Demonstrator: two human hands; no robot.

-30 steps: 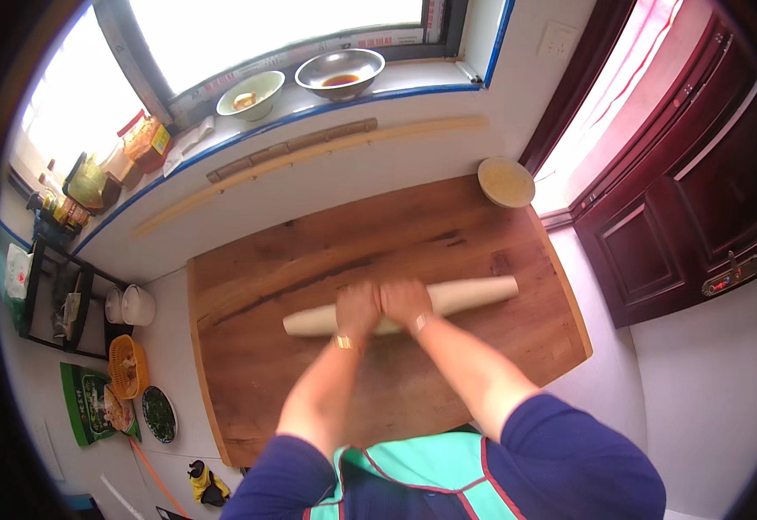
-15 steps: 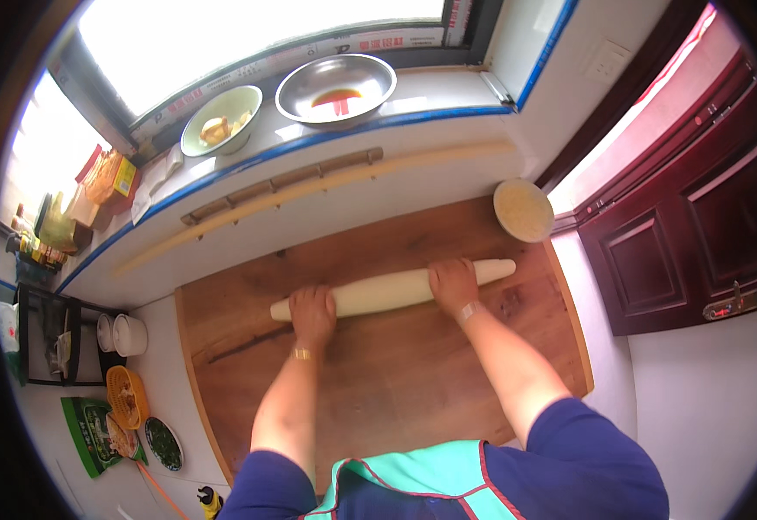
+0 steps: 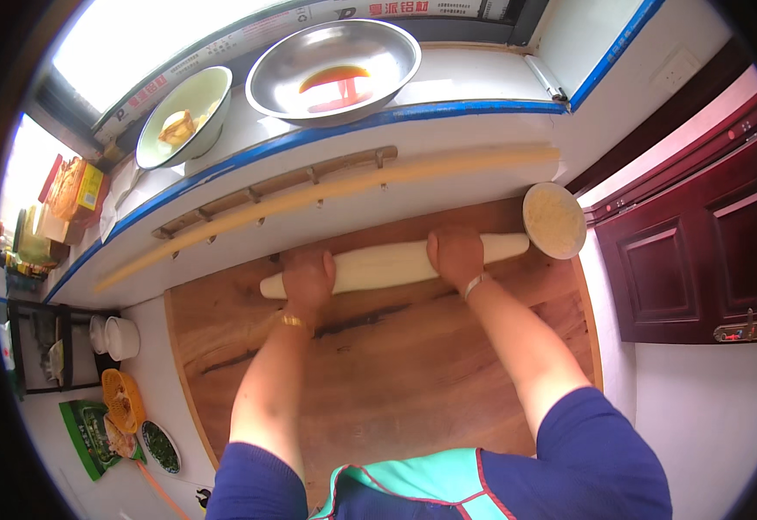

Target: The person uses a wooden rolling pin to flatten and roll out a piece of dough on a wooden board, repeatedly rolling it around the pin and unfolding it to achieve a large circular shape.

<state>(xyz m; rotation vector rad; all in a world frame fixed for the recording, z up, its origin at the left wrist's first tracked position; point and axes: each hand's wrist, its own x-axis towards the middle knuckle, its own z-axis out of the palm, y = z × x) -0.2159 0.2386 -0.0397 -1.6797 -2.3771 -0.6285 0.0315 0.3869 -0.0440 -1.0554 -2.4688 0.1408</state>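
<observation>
A long, pale roll of dough (image 3: 384,267) lies crosswise near the far edge of a brown wooden board (image 3: 378,381). It is thick in the middle and narrows at both ends; whether a pin runs inside it, I cannot tell. My left hand (image 3: 308,279), a gold-coloured band on its wrist, is closed over the roll near its left end. Farther right, my right hand (image 3: 458,257) is closed over it too, wearing a pale band. Both hands press from above, with most fingertips hidden. A round bowl of pale yellowish powder (image 3: 554,220) stands just past the roll's right end.
On the ledge stand a steel bowl with dark liquid (image 3: 333,74) and a pale green bowl (image 3: 184,121). A long wooden stick (image 3: 335,192) hangs on the wall below. At left are a yellow basket (image 3: 124,400) and a plate of greens (image 3: 161,446). A dark red door (image 3: 699,251) is at right.
My hands and the dough roll have moved away from me, toward the board's far edge. The roll's right end is now closer to the bowl of powder. The view has shifted as well.
</observation>
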